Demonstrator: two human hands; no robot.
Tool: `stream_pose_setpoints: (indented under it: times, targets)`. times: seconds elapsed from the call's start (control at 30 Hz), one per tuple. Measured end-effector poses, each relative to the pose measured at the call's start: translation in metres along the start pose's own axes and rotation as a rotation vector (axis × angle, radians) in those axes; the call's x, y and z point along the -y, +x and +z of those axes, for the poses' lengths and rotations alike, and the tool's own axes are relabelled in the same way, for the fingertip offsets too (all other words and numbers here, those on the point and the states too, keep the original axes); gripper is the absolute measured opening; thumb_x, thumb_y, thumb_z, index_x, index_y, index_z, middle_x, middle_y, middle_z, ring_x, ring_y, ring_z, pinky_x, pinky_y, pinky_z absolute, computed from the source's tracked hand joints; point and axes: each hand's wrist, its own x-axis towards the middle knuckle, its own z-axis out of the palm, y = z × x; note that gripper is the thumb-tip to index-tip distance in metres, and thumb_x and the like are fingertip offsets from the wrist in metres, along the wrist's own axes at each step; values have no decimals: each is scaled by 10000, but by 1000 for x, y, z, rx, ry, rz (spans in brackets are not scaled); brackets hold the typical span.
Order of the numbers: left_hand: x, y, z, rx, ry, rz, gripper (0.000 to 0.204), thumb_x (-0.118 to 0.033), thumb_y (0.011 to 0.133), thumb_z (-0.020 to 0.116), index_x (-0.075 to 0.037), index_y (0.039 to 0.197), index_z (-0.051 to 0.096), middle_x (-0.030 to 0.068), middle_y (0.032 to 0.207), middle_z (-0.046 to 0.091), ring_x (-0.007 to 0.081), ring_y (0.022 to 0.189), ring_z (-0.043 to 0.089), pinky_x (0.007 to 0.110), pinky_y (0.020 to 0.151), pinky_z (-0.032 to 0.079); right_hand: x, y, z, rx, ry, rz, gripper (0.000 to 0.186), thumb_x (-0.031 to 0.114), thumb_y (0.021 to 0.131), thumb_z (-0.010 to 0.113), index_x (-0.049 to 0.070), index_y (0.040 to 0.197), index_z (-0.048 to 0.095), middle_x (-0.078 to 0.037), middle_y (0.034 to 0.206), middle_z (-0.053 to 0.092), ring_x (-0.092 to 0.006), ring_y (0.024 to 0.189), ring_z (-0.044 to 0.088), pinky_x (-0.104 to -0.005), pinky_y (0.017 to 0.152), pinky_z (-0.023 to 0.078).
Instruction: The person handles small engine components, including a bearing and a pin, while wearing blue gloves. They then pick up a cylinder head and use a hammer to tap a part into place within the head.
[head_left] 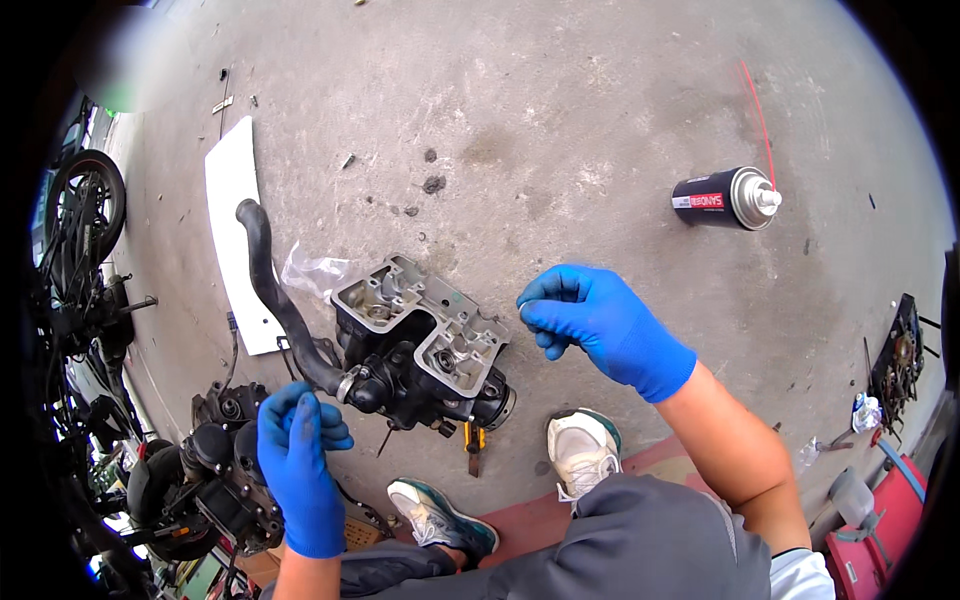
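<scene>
The right hand (590, 315), blue-gloved, pinches a small pale piece (523, 306) between thumb and forefinger, to the right of the engine part (440, 294). The left hand (300, 460) is near the lower end of the black hose (272, 290), fingers curled; from this angle I cannot tell whether it holds anything. The engine part rests on the concrete floor (600, 150) between the 2 hands, its 2 metal bays facing up. It should be heavy, rigid and perhaps oily, best held by the outer casting; the pale piece looks light and easily dropped.
</scene>
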Motion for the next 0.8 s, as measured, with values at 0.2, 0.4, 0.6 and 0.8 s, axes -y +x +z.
stream_pose_setpoints:
  times: [0.2,0.4,0.6,0.8]
  targets:
    - [54,-10,15,-10,-421,-288,474,-284,1004,594,-29,1379,456,116,1252,618,225,1116,615,396,932,507,-5,36,35,265,-424,-206,221,176,850,660,18,1002,693,-168,910,700,-263,822,678,-365,769,530]
    - [46,2,44,80,-479,-194,427,-280,1011,566,-49,1366,518,123,1274,644,255,1145,625,428,953,507,0,52,40,383,-484,-243,233,189,841,651,25,1000,694,-188,940,701,-297,861,683,-383,789,526]
    - [43,5,46,9,-301,-189,409,-251,983,601,-30,1321,545,106,1205,672,204,1053,654,370,917,513,-7,45,38,387,-393,-200,224,161,853,655,21,1022,700,-151,935,709,-239,851,678,-359,799,526]
    - [45,6,44,26,-264,-176,398,-236,974,610,-41,1315,549,85,1193,671,173,1049,643,343,918,499,-13,46,42,381,-515,-354,203,128,842,647,24,1005,707,-153,934,709,-261,862,692,-364,796,531]
